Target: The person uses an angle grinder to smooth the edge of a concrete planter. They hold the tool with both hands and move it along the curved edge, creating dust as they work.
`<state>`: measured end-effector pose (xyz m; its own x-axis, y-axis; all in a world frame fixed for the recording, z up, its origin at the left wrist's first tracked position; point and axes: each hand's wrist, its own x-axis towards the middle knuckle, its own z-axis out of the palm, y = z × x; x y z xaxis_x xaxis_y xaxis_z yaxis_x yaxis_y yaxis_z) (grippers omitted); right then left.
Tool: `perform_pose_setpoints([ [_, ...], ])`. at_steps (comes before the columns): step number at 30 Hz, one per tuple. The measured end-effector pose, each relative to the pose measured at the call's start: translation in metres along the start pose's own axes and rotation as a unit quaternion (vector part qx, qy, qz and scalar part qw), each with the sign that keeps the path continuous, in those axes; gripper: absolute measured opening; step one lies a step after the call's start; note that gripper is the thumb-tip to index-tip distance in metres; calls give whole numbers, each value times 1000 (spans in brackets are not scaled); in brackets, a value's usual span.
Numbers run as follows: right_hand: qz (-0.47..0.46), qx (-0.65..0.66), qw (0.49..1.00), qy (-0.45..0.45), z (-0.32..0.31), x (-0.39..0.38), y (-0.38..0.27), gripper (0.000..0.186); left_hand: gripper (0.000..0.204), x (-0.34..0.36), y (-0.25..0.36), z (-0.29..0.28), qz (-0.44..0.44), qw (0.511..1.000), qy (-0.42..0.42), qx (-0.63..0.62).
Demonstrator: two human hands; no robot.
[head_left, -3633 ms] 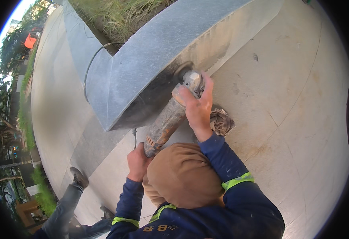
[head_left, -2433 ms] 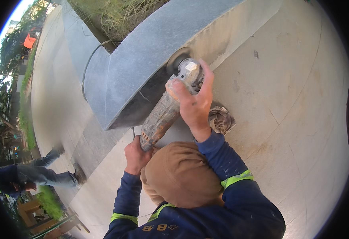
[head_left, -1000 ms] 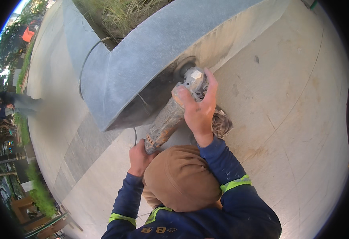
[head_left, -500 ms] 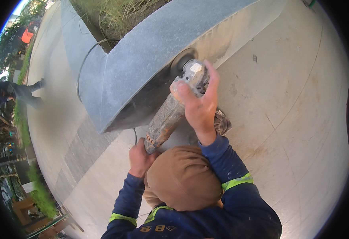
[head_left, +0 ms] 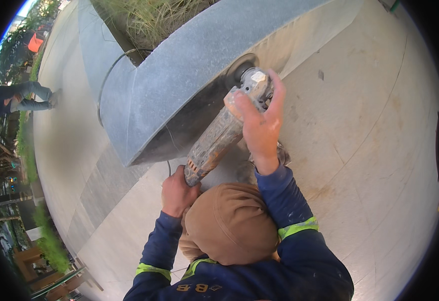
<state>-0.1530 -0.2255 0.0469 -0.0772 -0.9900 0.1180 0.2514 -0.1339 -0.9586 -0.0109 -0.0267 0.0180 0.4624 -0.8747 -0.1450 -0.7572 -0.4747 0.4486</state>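
I hold a dusty, worn angle grinder with both hands. My left hand grips its rear end, where a cord hangs. My right hand wraps round its head, thumb on the near housing and fingers on the far side. The disc is against the curved side face of a grey stone planter edge, where the dark stretch meets a pale, tan one. Below my right hand a crumpled brown cloth or bag lies on the paving, partly hidden by my arm. A brown hood fills the lower middle.
Dry grass fills the planter, with a cable looped over its edge. Pale paving surrounds it. At far left a person in dark clothing with reflective bands is beside greenery. An orange object stands farther back.
The grinder and both hands have shifted slightly up and to the right along the stone face. The other person at left has moved farther up the picture, away from the lower left.
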Motion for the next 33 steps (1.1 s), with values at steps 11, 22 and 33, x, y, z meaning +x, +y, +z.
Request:
perform_pose_setpoints([
  [11,-55,-30,998,-17,5,-10,1,70,29,-9,-5,-2,14,1000,26,-6],
  [22,-16,-98,995,-33,-13,-18,31,75,35,-29,-15,16,-22,999,-11,27],
  [33,36,-84,996,-11,-10,-6,48,72,33,-4,-15,18,-19,997,-26,64],
])
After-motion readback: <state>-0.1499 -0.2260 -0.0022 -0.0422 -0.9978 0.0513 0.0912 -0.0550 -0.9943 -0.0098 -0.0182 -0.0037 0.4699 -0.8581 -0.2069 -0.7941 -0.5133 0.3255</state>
